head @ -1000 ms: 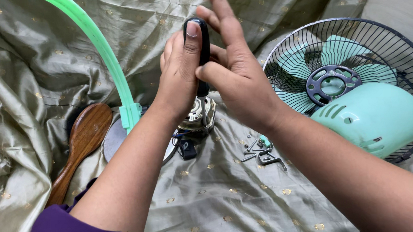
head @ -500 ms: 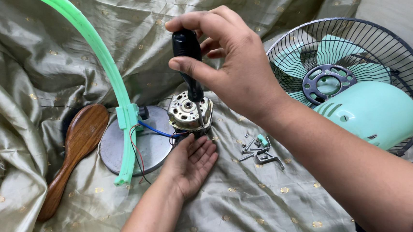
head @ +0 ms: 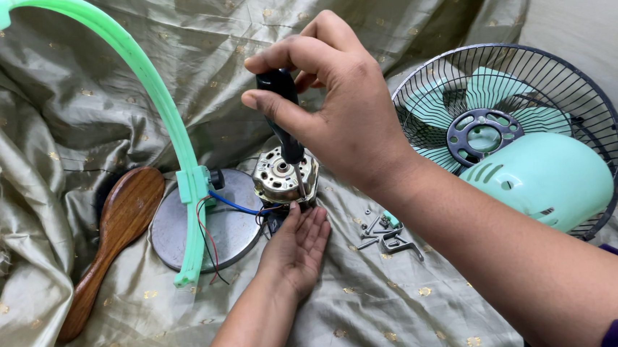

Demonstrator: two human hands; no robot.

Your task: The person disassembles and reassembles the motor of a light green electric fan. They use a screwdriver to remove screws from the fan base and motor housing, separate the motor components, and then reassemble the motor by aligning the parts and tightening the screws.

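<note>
**Screwdriver on fan motor, both hands engaged**

Far left: a wooden brush [head: 114, 241] lies on the olive cloth [head: 66, 125], handle toward the near edge, its head just beside a round metal base plate [head: 230, 233].

A curved green plastic arm [head: 145, 83] rises from the base plate and arcs up and out to the upper left corner. Blue and red wires [head: 233, 204] run from its foot toward the motor.

Centre: the fan motor [head: 280, 177] stands upright on the cloth, just right of the base plate, shaft end up. The left hand [head: 296, 247] lies palm up with fingers loose and straight, the fingertips touching the lower side of the motor; it grasps nothing.

Above the motor, the right hand [head: 337, 110] is clenched round the black handle of a screwdriver [head: 283, 117]. The tool stands close to upright, shaft pointing down, its tip at the top face of the motor. Whether the tip sits in a screw head cannot be told.

Right of the left hand: a small heap of screws and metal bits [head: 386, 233] lies on the cloth.

Far right: a wire fan guard [head: 579, 96] with pale green blades [head: 491, 85] behind it, and a pale green motor cover [head: 541, 179] lying against it.
</note>
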